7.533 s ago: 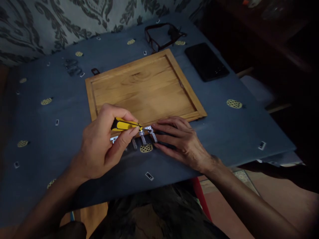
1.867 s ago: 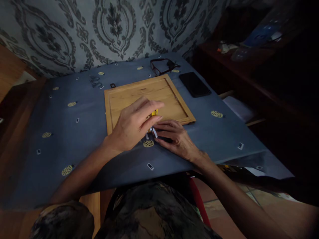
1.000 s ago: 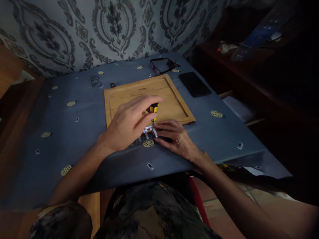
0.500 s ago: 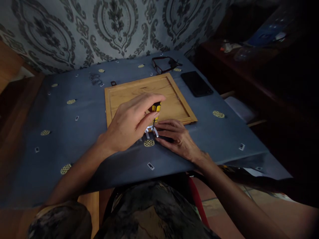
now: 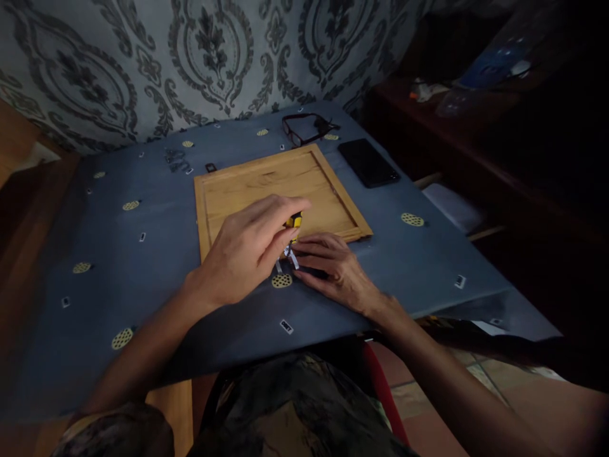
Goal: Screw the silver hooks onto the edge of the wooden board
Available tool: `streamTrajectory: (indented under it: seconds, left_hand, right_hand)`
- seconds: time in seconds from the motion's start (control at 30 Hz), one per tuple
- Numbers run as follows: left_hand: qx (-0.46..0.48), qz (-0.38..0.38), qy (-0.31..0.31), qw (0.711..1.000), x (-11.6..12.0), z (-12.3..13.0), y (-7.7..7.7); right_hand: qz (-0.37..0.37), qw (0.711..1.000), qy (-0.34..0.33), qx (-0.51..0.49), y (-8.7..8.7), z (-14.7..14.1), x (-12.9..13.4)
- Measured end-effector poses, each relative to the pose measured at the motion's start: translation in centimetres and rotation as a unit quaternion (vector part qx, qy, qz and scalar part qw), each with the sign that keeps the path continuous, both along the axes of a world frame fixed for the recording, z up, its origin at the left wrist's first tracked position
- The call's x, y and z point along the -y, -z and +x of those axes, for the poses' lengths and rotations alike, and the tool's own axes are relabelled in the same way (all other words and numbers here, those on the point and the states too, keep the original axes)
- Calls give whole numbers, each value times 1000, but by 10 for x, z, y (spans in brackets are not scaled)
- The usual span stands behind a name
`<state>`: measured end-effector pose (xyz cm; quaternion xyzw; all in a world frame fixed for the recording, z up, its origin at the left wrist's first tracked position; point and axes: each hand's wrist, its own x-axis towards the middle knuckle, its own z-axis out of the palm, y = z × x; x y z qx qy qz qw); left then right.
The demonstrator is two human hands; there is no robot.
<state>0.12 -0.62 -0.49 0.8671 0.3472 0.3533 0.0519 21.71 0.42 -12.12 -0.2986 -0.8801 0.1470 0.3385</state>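
Note:
My left hand (image 5: 245,251) is closed around the yellow-and-black handle of a screwdriver (image 5: 294,222), which stands nearly upright with its tip down. Its tip is at a small shiny metal fitting (image 5: 294,261) with two prongs, at the near edge of a framed wooden panel (image 5: 259,184). The fitting's exact kind is hard to make out, and my left hand covers part of it. My right hand (image 5: 335,270) lies with its fingers stretched out beside the fitting, fingertips touching it or the panel's edge. The thumb of that hand is hidden.
The panel lies on a blue patterned tablecloth (image 5: 162,279). Beyond it are eyeglasses (image 5: 304,130), a small dark buckle-like piece (image 5: 210,167) and several small metal pieces (image 5: 176,160). A black phone (image 5: 368,163) lies to the right. A plastic bottle (image 5: 490,70) rests on the dark furniture farther right.
The whole view has shifted slightly. The screwdriver handle shows less between my left fingers, and that hand covers more of the metal fitting. My right hand stays by the fitting.

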Motion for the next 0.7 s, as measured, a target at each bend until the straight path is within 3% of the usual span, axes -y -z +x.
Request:
streamTrajectory:
  seconds: [0.3, 0.7]
  left_hand:
    - [60, 21, -32, 997, -6, 8, 9]
    - [58, -53, -45, 996, -12, 7, 5]
  right_hand:
    - [-13, 1000, -2, -1, -2, 3, 0]
    - [-18, 1000, -6, 7, -4, 4, 2]
